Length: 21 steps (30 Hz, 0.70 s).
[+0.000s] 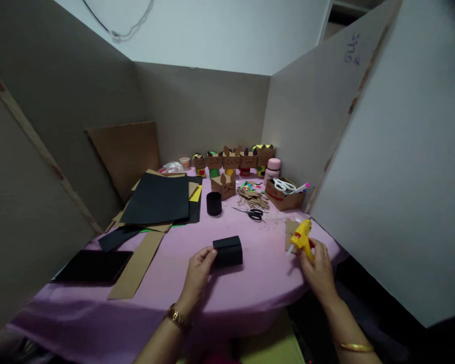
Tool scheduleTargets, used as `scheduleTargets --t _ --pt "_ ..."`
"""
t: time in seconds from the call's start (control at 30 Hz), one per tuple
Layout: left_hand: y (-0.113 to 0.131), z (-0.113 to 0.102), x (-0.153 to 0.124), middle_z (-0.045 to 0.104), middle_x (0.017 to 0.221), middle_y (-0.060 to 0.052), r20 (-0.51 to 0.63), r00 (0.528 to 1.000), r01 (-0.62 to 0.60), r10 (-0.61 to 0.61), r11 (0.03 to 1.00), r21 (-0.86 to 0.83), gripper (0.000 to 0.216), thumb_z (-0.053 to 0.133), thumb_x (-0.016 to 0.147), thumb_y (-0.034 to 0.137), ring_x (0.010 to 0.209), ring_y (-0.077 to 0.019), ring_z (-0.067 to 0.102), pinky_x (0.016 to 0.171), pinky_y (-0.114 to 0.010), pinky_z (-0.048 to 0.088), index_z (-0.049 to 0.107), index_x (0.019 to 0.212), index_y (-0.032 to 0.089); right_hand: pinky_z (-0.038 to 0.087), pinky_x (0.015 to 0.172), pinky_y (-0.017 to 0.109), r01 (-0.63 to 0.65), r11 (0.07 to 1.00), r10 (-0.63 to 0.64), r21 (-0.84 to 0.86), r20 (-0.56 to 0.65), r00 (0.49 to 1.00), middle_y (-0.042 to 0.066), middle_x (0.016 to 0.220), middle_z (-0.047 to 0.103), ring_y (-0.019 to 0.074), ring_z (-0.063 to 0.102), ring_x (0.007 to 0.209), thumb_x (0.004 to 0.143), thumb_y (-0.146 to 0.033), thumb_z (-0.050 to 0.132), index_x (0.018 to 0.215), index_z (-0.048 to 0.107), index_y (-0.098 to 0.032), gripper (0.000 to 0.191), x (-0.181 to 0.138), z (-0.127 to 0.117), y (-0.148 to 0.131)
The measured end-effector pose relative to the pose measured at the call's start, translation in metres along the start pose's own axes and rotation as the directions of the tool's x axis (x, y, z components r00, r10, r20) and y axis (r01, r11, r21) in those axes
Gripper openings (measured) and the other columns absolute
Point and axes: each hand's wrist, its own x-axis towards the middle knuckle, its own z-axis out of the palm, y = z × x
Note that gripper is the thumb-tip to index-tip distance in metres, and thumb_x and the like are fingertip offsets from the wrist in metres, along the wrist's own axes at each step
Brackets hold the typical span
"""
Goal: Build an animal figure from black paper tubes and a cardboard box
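My left hand (199,270) grips the left end of a small black paper box (228,251) that rests on the pink tablecloth (250,283) in front of me. Over at the right edge of the table my right hand (316,263) is closed around the handle of a yellow glue gun (301,236). The gun's nozzle points down and to the left, above a small piece of brown cardboard (290,230).
Black scissors (255,214) and a black cylinder (214,203) lie behind the box. Black paper sheets (157,198) and cardboard strips (138,263) cover the left. Several cardboard animal boxes (231,161) line the back. A carton (284,197) holds white scissors. Cardboard walls enclose the table.
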Motion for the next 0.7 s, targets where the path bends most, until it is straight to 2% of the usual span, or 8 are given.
scheduleTargets --t 0.13,0.27,0.3,0.4,0.47,0.57,0.63,0.7 --pt "0.001 0.001 -0.001 0.064 0.069 0.000 -0.014 1.000 -0.006 0.006 1.000 -0.006 0.023 0.064 0.073 0.038 0.068 -0.0147 0.052 0.064 -0.022 0.040 0.071 0.078 0.016 0.043 0.089 0.046 -0.101 0.963 0.096 0.250 0.033 0.995 0.017 0.112 0.056 0.0305 0.053 0.105 0.082 -0.049 0.049 0.115 0.046 -0.018 0.046 -0.006 -0.004 -0.019" --pt "0.003 0.002 -0.003 0.065 0.068 -0.001 -0.014 1.000 0.003 -0.004 1.000 -0.030 0.026 0.062 0.073 0.040 0.067 -0.0155 0.053 0.063 -0.023 0.040 0.070 0.077 0.015 0.051 0.070 0.035 -0.218 0.861 0.153 0.459 0.175 0.973 0.012 0.106 0.064 0.0259 0.062 0.095 0.086 -0.049 0.045 0.113 0.050 -0.023 0.037 -0.022 -0.010 -0.049" --pt "0.003 0.002 -0.003 0.065 0.069 -0.002 -0.014 1.000 0.007 -0.007 0.999 -0.038 0.027 0.062 0.073 0.040 0.067 -0.0156 0.054 0.063 -0.023 0.040 0.070 0.079 0.015 0.051 0.064 0.032 -0.272 0.809 0.167 0.521 0.240 0.956 0.011 0.105 0.065 0.0253 0.063 0.092 0.086 -0.048 0.046 0.110 0.054 -0.023 0.035 -0.028 -0.012 -0.058" --pt "0.002 0.002 -0.004 0.067 0.072 -0.003 -0.017 1.000 0.017 -0.018 0.998 -0.064 0.027 0.064 0.072 0.039 0.067 -0.0153 0.055 0.062 -0.023 0.041 0.068 0.083 0.015 0.045 0.051 0.027 -0.526 0.494 0.157 0.692 0.525 0.837 0.011 0.103 0.066 0.0247 0.064 0.084 0.080 -0.046 0.060 0.102 0.064 -0.023 0.032 -0.045 -0.015 -0.084" --pt "0.002 0.001 -0.004 0.067 0.072 -0.001 -0.024 0.999 0.024 -0.026 0.996 -0.084 0.026 0.064 0.072 0.037 0.065 -0.0141 0.056 0.061 -0.022 0.041 0.065 0.087 0.016 0.042 0.049 0.026 -0.602 0.381 0.086 0.701 0.621 0.779 0.011 0.101 0.066 0.0232 0.062 0.080 0.078 -0.044 0.063 0.102 0.067 -0.023 0.031 -0.055 -0.014 -0.099" --pt "0.001 0.001 -0.005 0.064 0.064 0.004 -0.030 0.999 0.035 -0.039 0.993 -0.111 0.034 0.063 0.073 0.036 0.060 -0.0124 0.056 0.059 -0.022 0.041 0.058 0.102 0.019 0.042 0.051 0.027 -0.643 0.333 0.025 0.689 0.675 0.737 0.011 0.101 0.067 0.0207 0.060 0.074 0.079 -0.042 0.063 0.102 0.068 -0.025 0.029 -0.066 -0.010 -0.112" --pt "0.001 0.000 -0.005 0.062 0.061 0.005 -0.018 0.999 0.040 -0.042 0.992 -0.120 0.047 0.063 0.074 0.036 0.058 -0.0123 0.055 0.059 -0.022 0.041 0.052 0.116 0.020 0.042 0.052 0.028 -0.657 0.326 0.020 0.680 0.690 0.724 0.011 0.100 0.067 0.0204 0.059 0.071 0.078 -0.044 0.063 0.099 0.069 -0.025 0.029 -0.070 -0.006 -0.115" --pt "0.001 0.000 -0.005 0.064 0.065 0.003 -0.003 0.999 0.043 -0.043 0.992 -0.121 0.053 0.064 0.072 0.037 0.061 -0.0128 0.057 0.061 -0.023 0.042 0.051 0.120 0.018 0.042 0.052 0.029 -0.662 0.335 0.038 0.670 0.693 0.720 0.011 0.096 0.068 0.0208 0.059 0.070 0.078 -0.046 0.063 0.098 0.069 -0.024 0.030 -0.072 -0.004 -0.116"
